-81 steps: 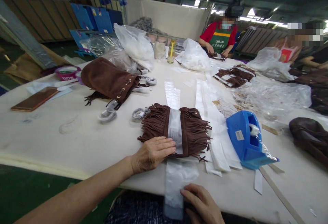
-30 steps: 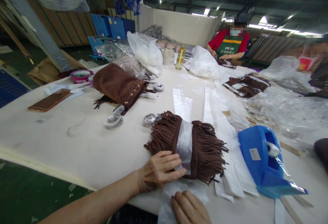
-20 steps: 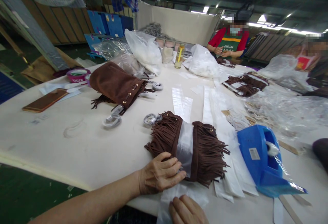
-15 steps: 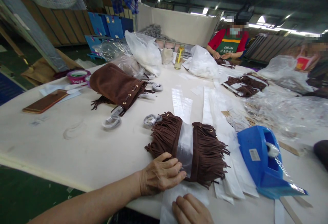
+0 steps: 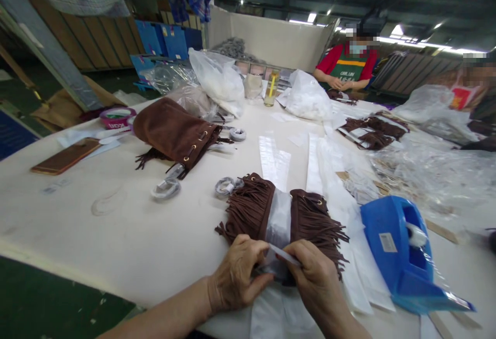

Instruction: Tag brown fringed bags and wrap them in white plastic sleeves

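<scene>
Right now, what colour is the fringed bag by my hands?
The fringed bag is dark brown; see the head view.

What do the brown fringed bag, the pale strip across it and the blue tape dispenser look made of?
Fringed bag: probably suede or faux suede; matt brown, limp cut fringe.
Pale strip: likely thin plastic film, perhaps tissue; milky, with a faint sheen.
Tape dispenser: apparently hard moulded plastic; smooth, evenly blue, crisp edges.

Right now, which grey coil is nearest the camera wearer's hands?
The coil beside the near fringed bag; the other two coils lie by the smooth brown bag.
</scene>
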Available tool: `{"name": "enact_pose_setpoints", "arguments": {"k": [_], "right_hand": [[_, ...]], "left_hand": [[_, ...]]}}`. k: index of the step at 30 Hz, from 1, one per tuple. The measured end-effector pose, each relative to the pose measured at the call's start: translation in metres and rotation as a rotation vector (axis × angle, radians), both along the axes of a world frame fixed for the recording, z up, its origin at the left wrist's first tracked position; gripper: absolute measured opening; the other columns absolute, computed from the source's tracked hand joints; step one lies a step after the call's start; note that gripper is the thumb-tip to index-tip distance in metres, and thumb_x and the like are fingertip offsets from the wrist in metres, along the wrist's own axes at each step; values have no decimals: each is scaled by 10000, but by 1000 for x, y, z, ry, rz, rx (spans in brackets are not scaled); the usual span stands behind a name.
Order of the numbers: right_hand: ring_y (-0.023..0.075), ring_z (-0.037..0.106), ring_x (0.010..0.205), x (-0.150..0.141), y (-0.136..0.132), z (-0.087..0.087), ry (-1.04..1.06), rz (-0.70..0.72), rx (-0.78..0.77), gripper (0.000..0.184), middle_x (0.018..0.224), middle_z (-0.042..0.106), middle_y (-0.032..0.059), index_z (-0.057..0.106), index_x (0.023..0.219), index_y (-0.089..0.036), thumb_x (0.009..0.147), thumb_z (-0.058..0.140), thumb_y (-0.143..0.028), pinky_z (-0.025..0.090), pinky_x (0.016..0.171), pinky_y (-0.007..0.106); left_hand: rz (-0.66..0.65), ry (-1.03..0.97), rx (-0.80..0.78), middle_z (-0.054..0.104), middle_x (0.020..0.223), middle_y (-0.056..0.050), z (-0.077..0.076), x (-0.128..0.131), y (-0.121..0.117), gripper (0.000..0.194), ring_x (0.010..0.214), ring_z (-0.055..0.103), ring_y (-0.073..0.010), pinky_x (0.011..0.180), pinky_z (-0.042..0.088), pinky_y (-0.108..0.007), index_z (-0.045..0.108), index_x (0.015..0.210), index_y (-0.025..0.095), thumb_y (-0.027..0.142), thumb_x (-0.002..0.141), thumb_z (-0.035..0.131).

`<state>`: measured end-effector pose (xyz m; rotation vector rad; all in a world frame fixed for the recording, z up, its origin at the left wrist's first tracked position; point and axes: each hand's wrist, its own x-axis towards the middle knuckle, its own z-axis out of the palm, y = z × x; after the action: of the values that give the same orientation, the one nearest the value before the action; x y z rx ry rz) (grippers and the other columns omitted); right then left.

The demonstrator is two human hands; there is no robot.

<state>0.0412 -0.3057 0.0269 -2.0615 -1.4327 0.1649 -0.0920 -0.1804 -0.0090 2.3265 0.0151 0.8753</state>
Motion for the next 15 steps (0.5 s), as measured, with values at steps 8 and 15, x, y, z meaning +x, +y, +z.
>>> {"name": "enact_pose_setpoints", "arguments": {"k": [8, 15], "right_hand": [[113, 522, 483, 3, 13, -4, 134, -220, 24, 168, 537, 569, -22, 575, 625, -189, 766, 558, -281, 364, 485, 196], [110, 477, 420, 9, 23, 8, 331, -348, -95, 127, 456, 514, -52, 554, 613, -192, 655, 603, -301, 324, 449, 208]], "left_hand": [[98, -28, 101, 600, 769, -65, -2, 8, -6, 263, 740, 558, -165, 750, 413, -366, 425, 1130, 62, 173, 892, 418], [136, 23, 375, 539, 700, -41, 2, 15, -7, 281, 687, 518, -166, 632, 399, -336, 494, 1111, 47, 61, 846, 400]]}}
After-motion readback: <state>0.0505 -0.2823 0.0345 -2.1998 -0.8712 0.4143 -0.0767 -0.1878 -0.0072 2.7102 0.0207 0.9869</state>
